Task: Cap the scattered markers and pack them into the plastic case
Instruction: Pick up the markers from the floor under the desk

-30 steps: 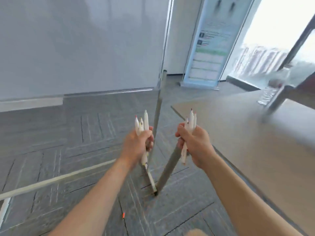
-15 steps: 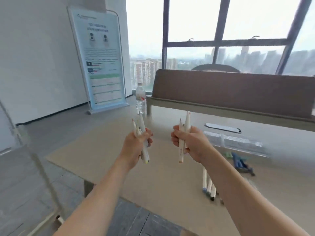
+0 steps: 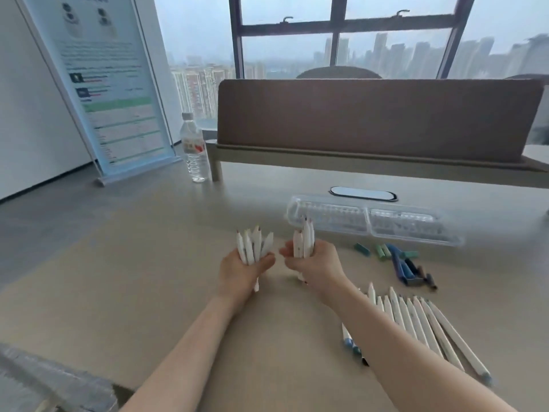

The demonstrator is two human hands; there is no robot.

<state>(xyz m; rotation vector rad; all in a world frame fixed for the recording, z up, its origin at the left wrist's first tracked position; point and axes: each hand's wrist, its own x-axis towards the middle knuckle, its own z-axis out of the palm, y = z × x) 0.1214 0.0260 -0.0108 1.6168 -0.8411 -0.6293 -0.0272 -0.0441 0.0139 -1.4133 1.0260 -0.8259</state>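
both fists of uncapped markers now down at the counter

the view has swung from floor to counter since a second ago. beyond the right grip lies the clear plastic case, closed as far as i can tell; to its right sit the loose caps, nearer the body a row of markers. left grip clamps one marker bundle, the right clamps another. capping can likely begin.

Case behind caps, markers right on table, bottle far left
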